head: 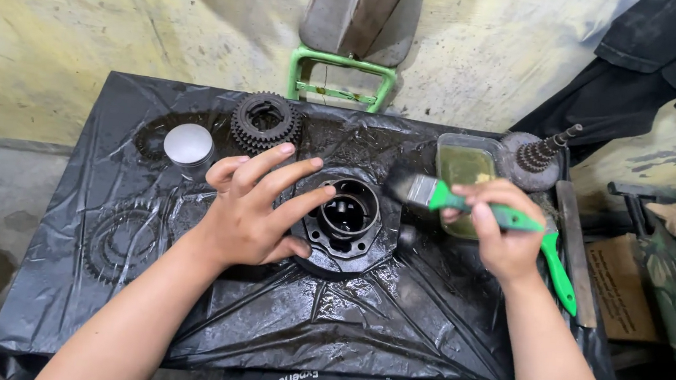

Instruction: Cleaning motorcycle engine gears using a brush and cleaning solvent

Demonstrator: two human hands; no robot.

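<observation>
The fingers of the left hand (255, 210) are spread and lie on the rim of a dark round metal housing (345, 216), which sits in the middle of the table. The fingers of the right hand (501, 230) pinch the green handle of a paintbrush (460, 200); its bristles are just beside the housing. The table is covered with a wet black plastic sheet (357, 319). On it are a stacked gear (265, 121), a silver round cap (188, 145), a flat toothed ring (124, 240), a tray of yellowish liquid (464, 164), a geared shaft (541, 154) and a flat metal bar (576, 247). Behind stands a stained yellow wall (162, 17) with a green metal frame (340, 78).
</observation>
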